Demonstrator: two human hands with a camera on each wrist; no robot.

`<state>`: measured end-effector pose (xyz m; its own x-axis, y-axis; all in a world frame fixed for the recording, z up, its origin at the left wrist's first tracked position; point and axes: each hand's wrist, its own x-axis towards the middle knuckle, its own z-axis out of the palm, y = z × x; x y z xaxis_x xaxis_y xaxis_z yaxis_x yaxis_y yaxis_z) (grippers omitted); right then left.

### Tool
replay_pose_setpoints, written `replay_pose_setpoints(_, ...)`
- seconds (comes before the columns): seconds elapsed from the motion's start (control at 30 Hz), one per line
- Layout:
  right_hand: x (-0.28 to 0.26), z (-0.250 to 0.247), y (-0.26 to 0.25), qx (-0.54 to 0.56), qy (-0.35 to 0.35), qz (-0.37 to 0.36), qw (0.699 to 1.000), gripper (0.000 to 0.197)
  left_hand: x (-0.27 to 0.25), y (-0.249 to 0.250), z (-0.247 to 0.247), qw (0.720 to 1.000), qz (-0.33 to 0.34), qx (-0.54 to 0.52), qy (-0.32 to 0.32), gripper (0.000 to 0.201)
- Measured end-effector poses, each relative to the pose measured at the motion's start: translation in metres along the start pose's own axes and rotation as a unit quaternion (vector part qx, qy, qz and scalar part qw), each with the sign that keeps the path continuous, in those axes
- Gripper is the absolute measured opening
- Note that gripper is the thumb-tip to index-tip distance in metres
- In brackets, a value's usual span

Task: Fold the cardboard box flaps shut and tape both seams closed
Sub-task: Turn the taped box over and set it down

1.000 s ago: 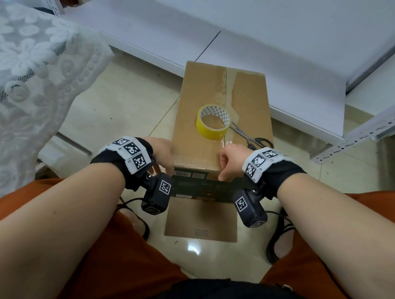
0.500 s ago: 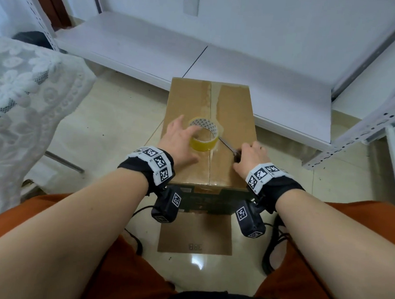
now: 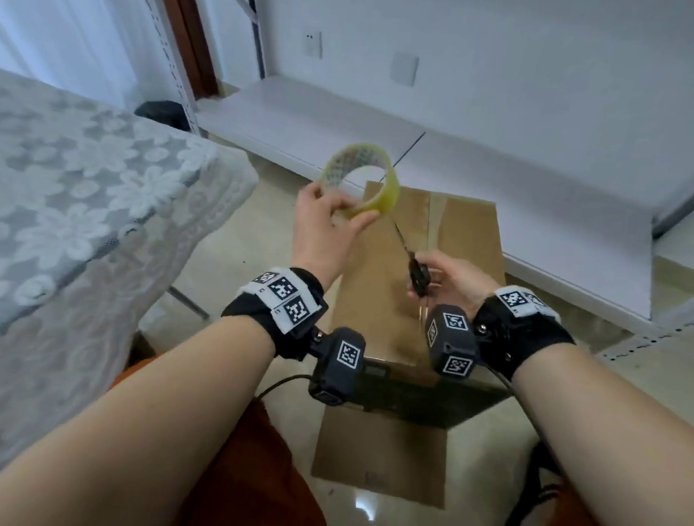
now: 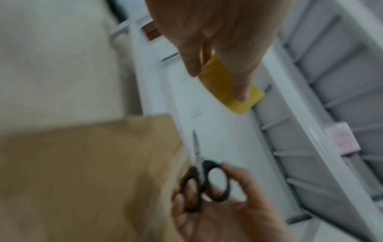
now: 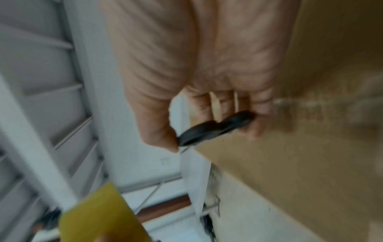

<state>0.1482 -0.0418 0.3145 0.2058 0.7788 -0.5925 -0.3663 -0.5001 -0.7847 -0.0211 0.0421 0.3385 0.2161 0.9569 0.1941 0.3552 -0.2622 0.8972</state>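
Note:
A brown cardboard box (image 3: 464,245) stands on the floor between my knees, its top flaps folded shut with tape along the middle seam. My left hand (image 3: 327,221) holds a yellow tape roll (image 3: 362,182) lifted above the box's far left corner; the tape roll (image 4: 230,86) shows under its fingers in the left wrist view. My right hand (image 3: 446,279) grips black-handled scissors (image 3: 418,273) above the box top, blades pointing away. The scissors (image 4: 205,181) and their handles (image 5: 215,127) also show in both wrist views.
One loose flap (image 3: 382,452) lies flat on the tiled floor at the box's near end. A lace-covered table (image 3: 77,189) stands at the left. A low white shelf (image 3: 505,167) runs behind the box, with metal racking (image 3: 657,347) at the right.
Both hands left the box's near edge. The left hand took the tape roll and raised it off the box; the right hand picked up the scissors. The head view tilted up.

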Motion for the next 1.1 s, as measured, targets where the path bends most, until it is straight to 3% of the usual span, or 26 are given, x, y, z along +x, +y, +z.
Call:
replay_pose_setpoints(0.1, 0.003, 0.047, -0.018, 0.029, -0.047, -0.083, 0.995, 0.022, 0.011, 0.005, -0.035, 0.988, 0.096, 0.071, 0.095, 0.015)
replay_pose_setpoints(0.2, 0.008, 0.095, -0.035, -0.007, -0.054, -0.157, 0.986, 0.017, 0.022, 0.001, -0.070, 0.980, 0.089, 0.100, 0.150, 0.015)
replay_pose_setpoints(0.3, 0.011, 0.136, -0.052, -0.121, 0.004, -0.260, 0.958, 0.020, 0.034, -0.007, -0.109, 0.965, 0.086, 0.110, 0.221, 0.014)
replay_pose_setpoints(0.4, 0.017, 0.176, -0.064, -0.229, 0.049, -0.339, 0.911, 0.030, 0.040, -0.013, -0.149, 0.954, 0.019, 0.154, 0.255, 0.013)
replay_pose_setpoints(0.6, 0.039, 0.253, -0.073, -0.323, 0.054, -0.430, 0.841, 0.031, 0.042, -0.040, -0.204, 0.917, -0.118, 0.212, 0.318, 0.017)
replay_pose_setpoints(0.7, 0.049, 0.279, -0.073, -0.373, 0.062, -0.476, 0.794, 0.033, 0.042, -0.053, -0.220, 0.899, -0.171, 0.243, 0.321, 0.022)
replay_pose_setpoints(0.83, 0.055, 0.290, -0.067, -0.446, 0.017, -0.464, 0.765, 0.039, 0.042, -0.061, -0.220, 0.896, -0.219, 0.254, 0.292, 0.032)
replay_pose_setpoints(0.97, 0.054, 0.276, -0.057, -0.447, -0.024, -0.452, 0.772, 0.036, 0.041, -0.054, -0.209, 0.902, -0.161, 0.262, 0.302, 0.055)
replay_pose_setpoints(1.1, 0.050, 0.247, -0.054, -0.434, 0.022, -0.436, 0.788, 0.033, 0.041, -0.030, -0.184, 0.917, -0.045, 0.251, 0.306, 0.047)
